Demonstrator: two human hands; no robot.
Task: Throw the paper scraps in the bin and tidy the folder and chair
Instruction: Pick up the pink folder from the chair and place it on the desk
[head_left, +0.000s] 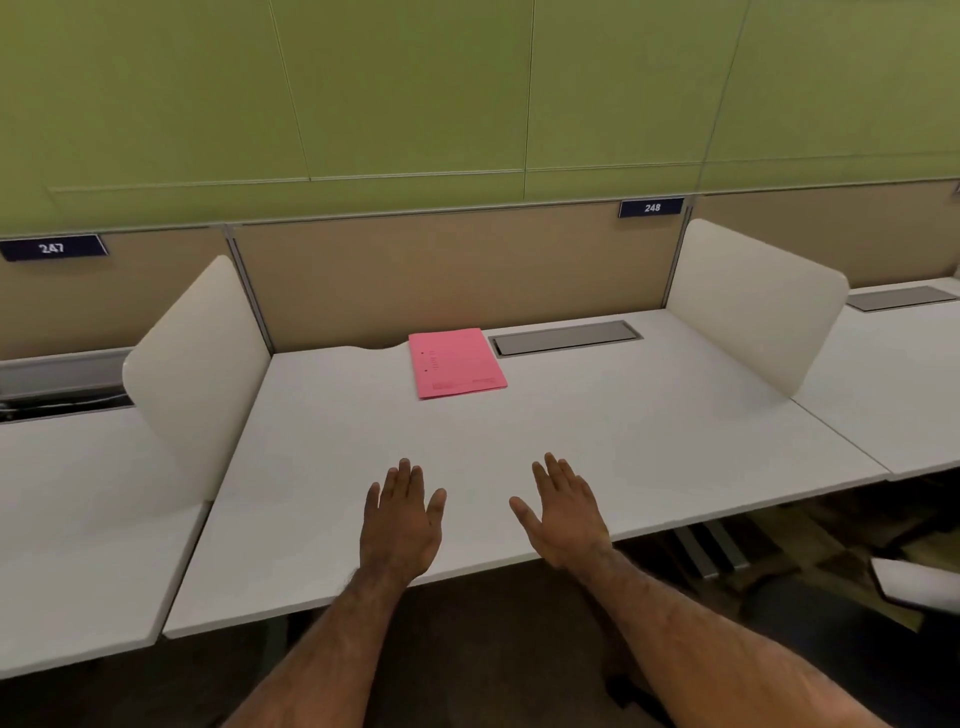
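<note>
A pink folder (457, 362) lies flat and closed at the back middle of the white desk (649, 431), next to a grey cable hatch. My left hand (402, 519) and my right hand (563, 512) hover palm down over the desk's front edge, fingers spread, holding nothing. Both are well short of the folder. A white chair part (914, 582) shows at the right edge, below desk level. No paper scraps and no bin are in view.
White side screens (200, 364) (758, 296) stand at the desk's left and right. A tan back panel (457, 270) carries number plates 247 and 248. The grey cable hatch (566, 338) is set in the desk. Neighbouring desks adjoin on both sides. Dark floor lies below.
</note>
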